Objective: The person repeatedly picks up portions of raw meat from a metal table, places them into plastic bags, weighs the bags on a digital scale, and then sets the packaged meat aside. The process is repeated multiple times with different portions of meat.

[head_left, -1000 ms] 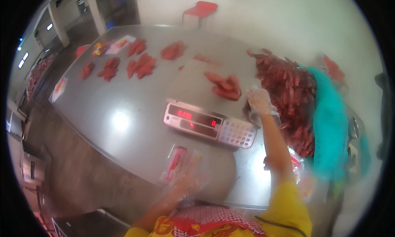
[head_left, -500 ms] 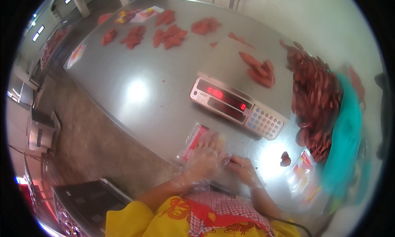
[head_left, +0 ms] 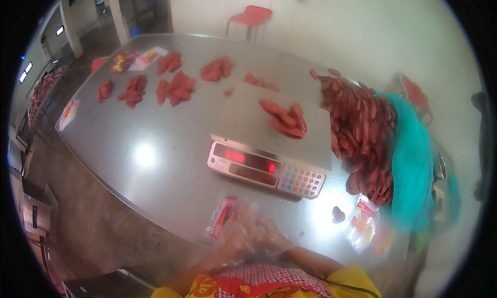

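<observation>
Both hands at a clear pouch, near table edge.
Left hand [head_left: 239,235] and right hand [head_left: 269,238], gloved, blurred; grip on red-printed clear pouch [head_left: 221,219], closure cannot tell. Scale [head_left: 266,166] at 12 o'clock carries sausages [head_left: 283,119]; sausage heap [head_left: 362,132] at 2 o'clock on table [head_left: 145,158].

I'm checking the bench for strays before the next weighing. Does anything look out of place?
One small dark red piece lies alone on the steel table, right of the hands and apart from the big pile. Nothing else stands out.

Head view looks steeply down; steel table [head_left: 155,158] close below.
</observation>
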